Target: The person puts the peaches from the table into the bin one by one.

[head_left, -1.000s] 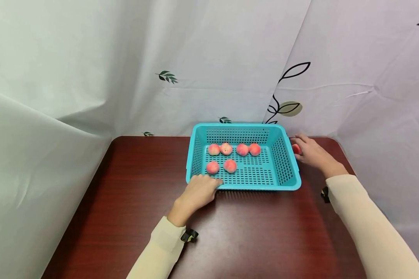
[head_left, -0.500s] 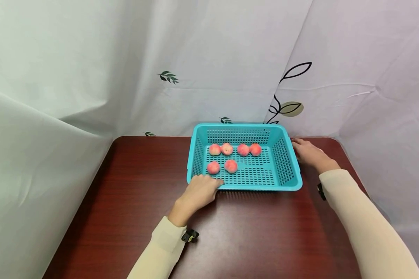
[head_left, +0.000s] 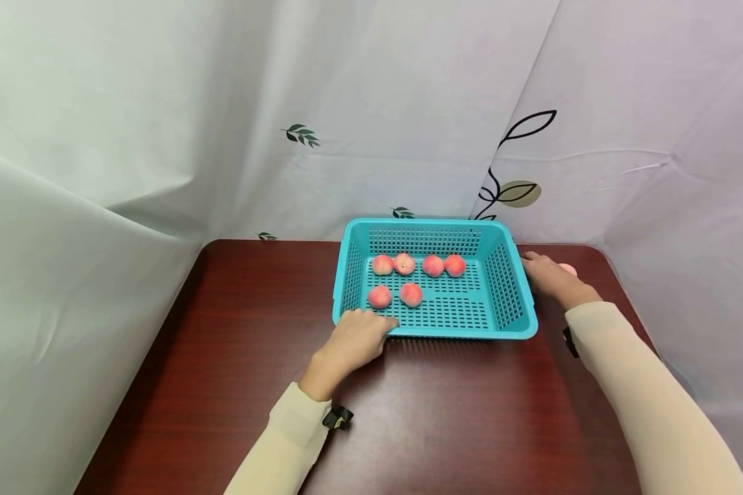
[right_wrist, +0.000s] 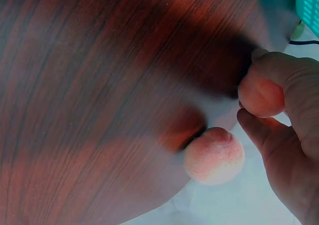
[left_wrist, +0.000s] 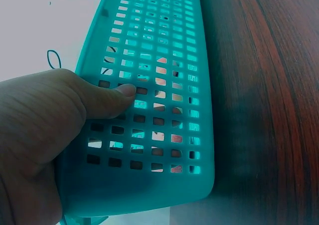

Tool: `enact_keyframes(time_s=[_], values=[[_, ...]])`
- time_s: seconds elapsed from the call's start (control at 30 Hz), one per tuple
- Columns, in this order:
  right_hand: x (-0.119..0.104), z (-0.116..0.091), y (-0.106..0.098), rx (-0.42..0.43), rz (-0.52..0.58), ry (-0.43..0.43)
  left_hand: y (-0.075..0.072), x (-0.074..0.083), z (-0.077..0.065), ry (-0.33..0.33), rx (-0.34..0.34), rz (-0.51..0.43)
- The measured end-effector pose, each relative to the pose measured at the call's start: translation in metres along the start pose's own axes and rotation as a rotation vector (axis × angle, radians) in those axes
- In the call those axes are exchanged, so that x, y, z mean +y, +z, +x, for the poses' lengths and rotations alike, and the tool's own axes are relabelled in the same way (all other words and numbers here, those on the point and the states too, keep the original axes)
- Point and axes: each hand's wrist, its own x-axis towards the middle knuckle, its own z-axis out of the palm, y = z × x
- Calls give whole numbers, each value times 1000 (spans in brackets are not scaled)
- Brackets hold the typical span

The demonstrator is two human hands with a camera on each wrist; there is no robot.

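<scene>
A turquoise plastic basket (head_left: 464, 333) with perforated sides stands towards the back of the table, several pinkish-red peaches (head_left: 411, 295) inside it. My left hand (head_left: 358, 338) grips the front rim near its left corner. In the left wrist view the thumb (left_wrist: 107, 100) presses on the outside of the basket's wall (left_wrist: 134, 187). Just right of the basket, my right hand (head_left: 547, 276) reaches down to the table. The right wrist view shows its thumb and fingers around a peach (right_wrist: 261, 96), which the hand hides in the head view. Another peach (right_wrist: 214, 156) lies close by on the table.
The dark reddish-brown wooden table (head_left: 235, 330) has rounded back corners. White curtains (head_left: 371, 137) with leaf prints hang behind it and along both sides. Beyond the basket in the right wrist view runs a thin black cable-like line (right_wrist: 304, 42).
My right hand has come down over the peach right of the basket, covering it. A second peach now shows past that wrist. My left hand keeps its hold on the rim.
</scene>
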Motion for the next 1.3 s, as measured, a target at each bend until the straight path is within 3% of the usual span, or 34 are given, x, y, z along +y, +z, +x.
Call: enact_keyframes(time_s=[0.3, 0.6, 0.9, 1.03, 1.3], values=[[-2, -3, -3, -5, 34, -9, -1, 1, -1, 2, 5, -2], [-3, -11, -15, 32, 97, 86, 1, 0, -1, 3, 3, -8], [9, -27, -37, 159, 131, 59, 0, 0, -2, 8, 20, -1], [13, -33, -44, 184, 159, 94, -1, 0, -1, 8, 20, 0], [7, -42, -58, 258, 218, 110, -3, 1, -1, 11, 28, 9]])
